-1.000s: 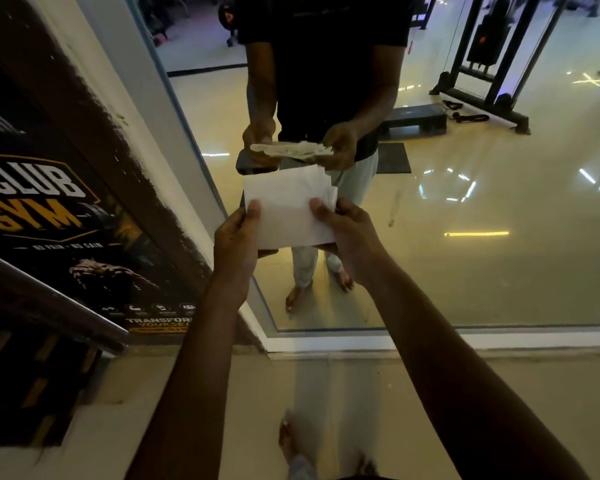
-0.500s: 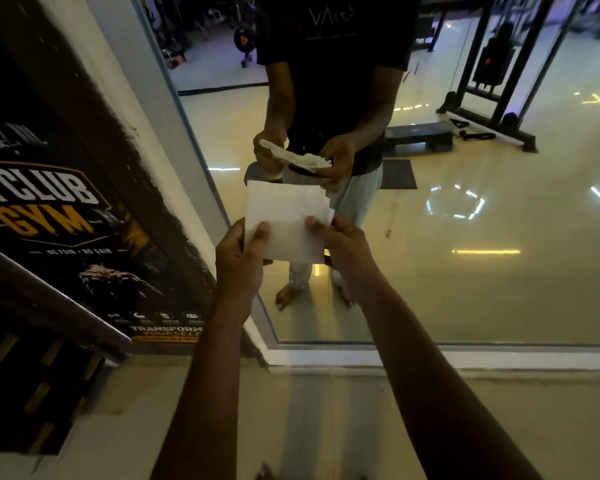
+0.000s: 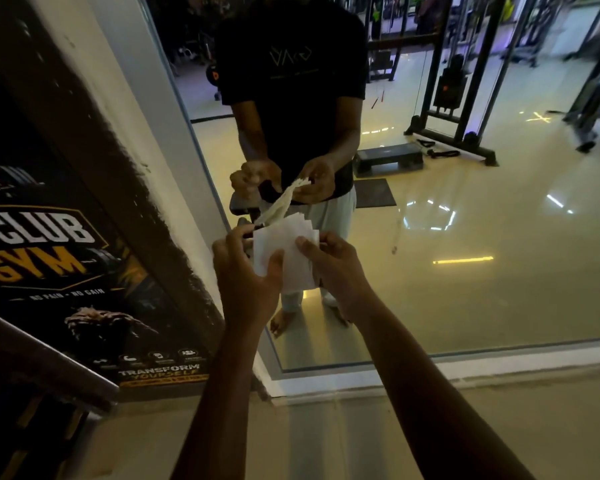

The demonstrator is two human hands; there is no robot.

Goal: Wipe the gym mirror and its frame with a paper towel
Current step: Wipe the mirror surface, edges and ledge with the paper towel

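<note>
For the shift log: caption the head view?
Both hands hold a paper towel before the gym mirror.

We hold a folded white paper towel (image 3: 286, 252) between left hand (image 3: 245, 271) and right hand (image 3: 329, 268), before the white-framed wall mirror (image 3: 465, 271).

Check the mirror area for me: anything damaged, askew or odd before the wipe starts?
The wall strip between the gym poster and the mirror frame has ragged, patchy paint edges. The paper towel, held by the left hand and right hand, is fanned unevenly. Nothing looks spilled or broken.
</note>
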